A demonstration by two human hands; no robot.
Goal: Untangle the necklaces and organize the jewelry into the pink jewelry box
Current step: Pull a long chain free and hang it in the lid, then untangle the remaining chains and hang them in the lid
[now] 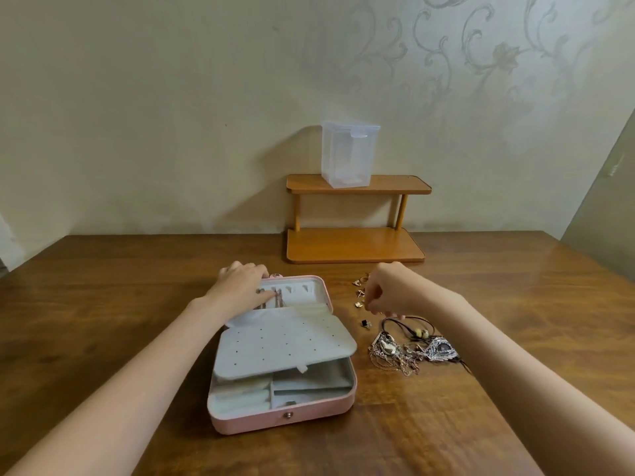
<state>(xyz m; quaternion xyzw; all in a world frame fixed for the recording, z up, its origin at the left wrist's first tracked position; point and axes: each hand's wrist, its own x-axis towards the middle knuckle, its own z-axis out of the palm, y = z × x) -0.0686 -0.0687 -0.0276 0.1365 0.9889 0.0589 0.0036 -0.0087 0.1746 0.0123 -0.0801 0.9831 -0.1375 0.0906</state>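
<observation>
The pink jewelry box [309, 412] lies open on the wooden table, its grey perforated earring panel [285, 345] folded over the lower tray. A chain [277, 298] hangs on the hooks in the lid. My left hand [240, 283] rests on the lid's far left corner, thumb touching the chain. My right hand [388, 290] hovers right of the box, fingers curled down over small gold earrings [360, 286]; whether it pinches one I cannot tell. A tangled pile of necklaces [409, 348] with a silver pendant lies nearer me, beside a small dark ring [366, 323].
A small two-tier wooden shelf [357, 245] stands at the table's far edge against the wall. A clear lidded plastic container [348, 154] sits on its top tier.
</observation>
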